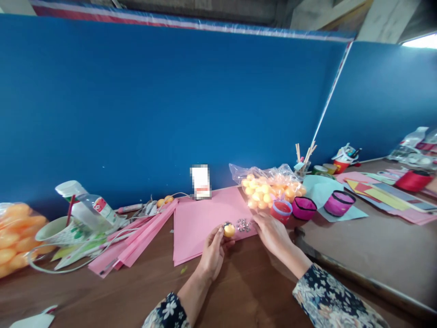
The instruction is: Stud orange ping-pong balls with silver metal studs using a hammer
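Note:
My left hand [214,250] grips a small yellow-orange ball [229,230] between thumb and fingers, above the near edge of the pink paper [205,218]. A dark patch shows at the top of the ball. Just right of it, a cluster of small shiny pieces [243,224] lies on the paper. My right hand [271,231] is beside this cluster, fingertips drawn together by the paper's right edge. Whatever those fingertips hold, if anything, is too small to make out.
Behind my right hand lie a clear bag of orange balls [262,189], a red roll [281,211] and magenta rolls [304,208]. At left are pink strips [143,241], a plastic bottle [90,207], a cup [51,230] and another ball bag [18,237]. A blue partition [170,100] rises behind.

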{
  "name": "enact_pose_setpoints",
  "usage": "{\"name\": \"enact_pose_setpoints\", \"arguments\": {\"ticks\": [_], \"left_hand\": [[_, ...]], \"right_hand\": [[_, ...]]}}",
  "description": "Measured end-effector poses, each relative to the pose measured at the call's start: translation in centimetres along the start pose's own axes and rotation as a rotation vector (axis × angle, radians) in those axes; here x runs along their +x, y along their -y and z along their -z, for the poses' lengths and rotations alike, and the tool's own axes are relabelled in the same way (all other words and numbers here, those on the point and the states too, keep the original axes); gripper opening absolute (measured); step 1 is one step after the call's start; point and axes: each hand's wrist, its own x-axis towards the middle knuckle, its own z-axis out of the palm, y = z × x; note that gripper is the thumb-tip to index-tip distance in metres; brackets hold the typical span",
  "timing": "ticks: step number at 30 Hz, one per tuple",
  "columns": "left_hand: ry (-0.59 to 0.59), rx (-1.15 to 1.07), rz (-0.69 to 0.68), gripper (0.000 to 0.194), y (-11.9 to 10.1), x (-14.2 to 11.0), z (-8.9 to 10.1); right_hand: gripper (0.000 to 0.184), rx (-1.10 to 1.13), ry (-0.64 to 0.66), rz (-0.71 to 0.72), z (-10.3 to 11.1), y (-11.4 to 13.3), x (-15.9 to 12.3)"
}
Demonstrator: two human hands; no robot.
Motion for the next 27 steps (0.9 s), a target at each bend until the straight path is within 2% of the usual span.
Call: {"name": "enact_pose_setpoints", "arguments": {"ticks": [11,15,19,27], "left_hand": [[0.016,0.011,0.012,0.027,-0.12,-0.02,-0.05],[0.022,-0.009,0.005,0.027,-0.02,0.15,0.17],[-0.006,-0.061,-0.018,0.026,0.23,0.62,0.61],[-0.089,-0.111,-0.067,0.022,0.11,0.94,0.57]], "right_hand": [[0.021,0.042,0.045,0.001,-0.81,0.67,-0.68],[0.027,-0.026,0.064,-0.051,-0.52,0.29,-0.65],[0.026,-0.087,0.133,-0.088,-0.43,0.14,-0.75],[0.018,-0.048,0.059,-0.070,-0.87,0.38,-1.05]]}}
